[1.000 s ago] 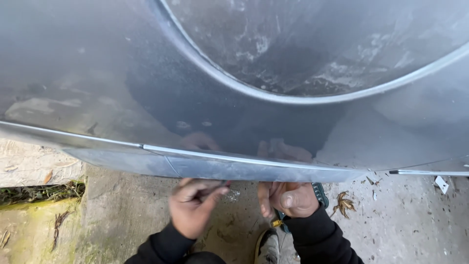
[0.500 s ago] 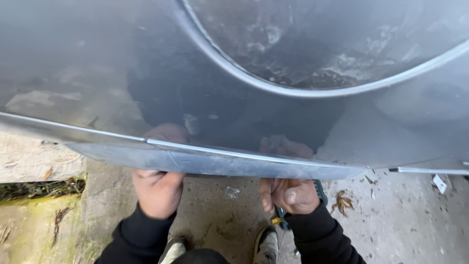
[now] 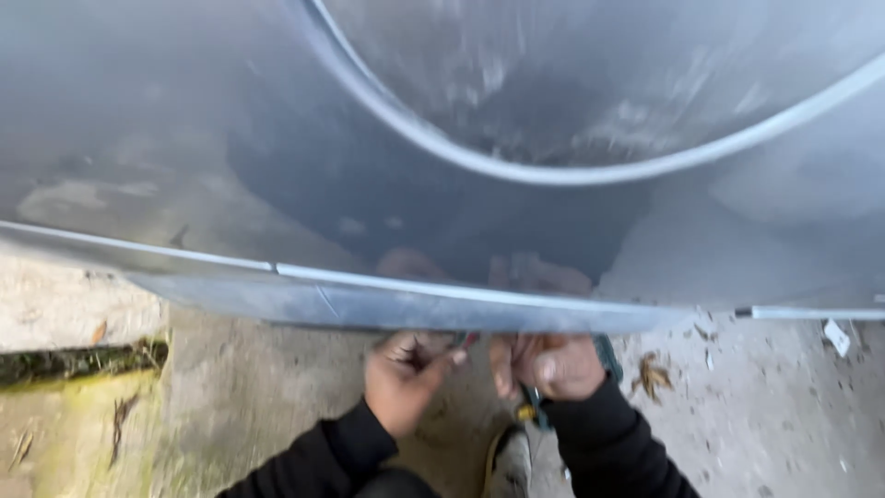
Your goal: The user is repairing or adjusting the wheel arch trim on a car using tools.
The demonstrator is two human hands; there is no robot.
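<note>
**Left hand back in beside the right, under the sheet's lip**

Half a second ago my left hand (image 3: 403, 383) gripped the metal edge out toward the lower left; now it has slid in to the lower centre of the frame, just beside my right hand (image 3: 546, 366), and the view has blurred with the shift.

Both hands sit right under the folded lower edge (image 3: 406, 306) of the big curved metal sheet (image 3: 277, 138), which fills the upper two thirds of the frame and mirrors my knuckles faintly. I keep them low and close so the work stays at the lip where I can see it.

My right fingers are curled tight around a tool with a dark teal handle (image 3: 607, 355); its working end is hidden behind the hand. My left fingers are bent inward, thumb pointing toward the right hand; whether they pinch anything I cannot tell through the blur.

Below is concrete ground (image 3: 756, 415) with a dry leaf (image 3: 653, 373), and my shoe (image 3: 509, 461) at bottom centre.
</note>
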